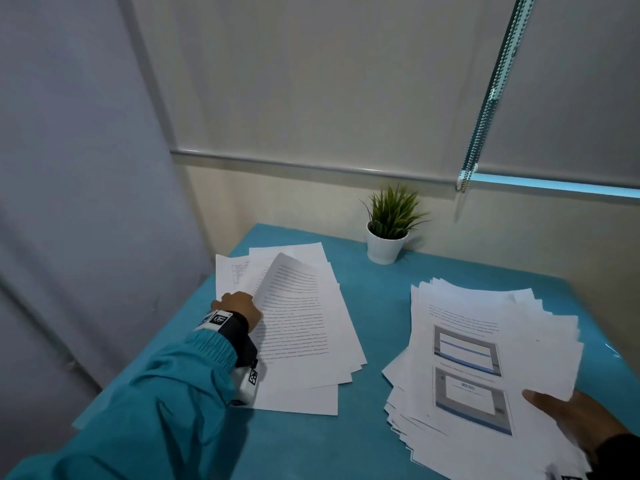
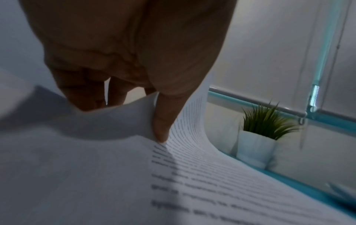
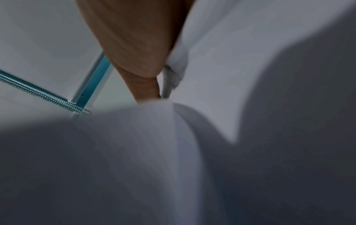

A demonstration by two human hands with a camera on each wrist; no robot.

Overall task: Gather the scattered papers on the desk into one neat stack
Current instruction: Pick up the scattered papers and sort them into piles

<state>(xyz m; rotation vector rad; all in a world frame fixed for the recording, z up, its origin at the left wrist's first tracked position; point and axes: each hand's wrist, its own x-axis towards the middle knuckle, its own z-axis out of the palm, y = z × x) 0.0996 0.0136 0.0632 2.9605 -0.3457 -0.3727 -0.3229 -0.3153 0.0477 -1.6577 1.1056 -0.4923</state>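
Two loose piles of white printed papers lie on a teal desk [image 1: 374, 306]. The left pile [image 1: 311, 348] is fanned out near the desk's left edge. My left hand [image 1: 242, 306] pinches the left edge of its top sheets [image 2: 146, 118] between thumb and fingers, and that edge curls upward. The right pile [image 1: 485, 358], topped by a page with screenshots, is splayed at the right. My right hand [image 1: 571, 414] grips its near right corner, thumb on top, fingers hidden beneath. In the right wrist view the papers [image 3: 250, 91] bend around my thumb [image 3: 142, 73].
A small green plant in a white pot [image 1: 386, 245] stands at the desk's back edge by the wall. A roller blind with a bead chain [image 1: 485, 109] hangs behind. A bare strip of teal desk separates the two piles. A wall panel [image 1: 86, 168] borders the left side.
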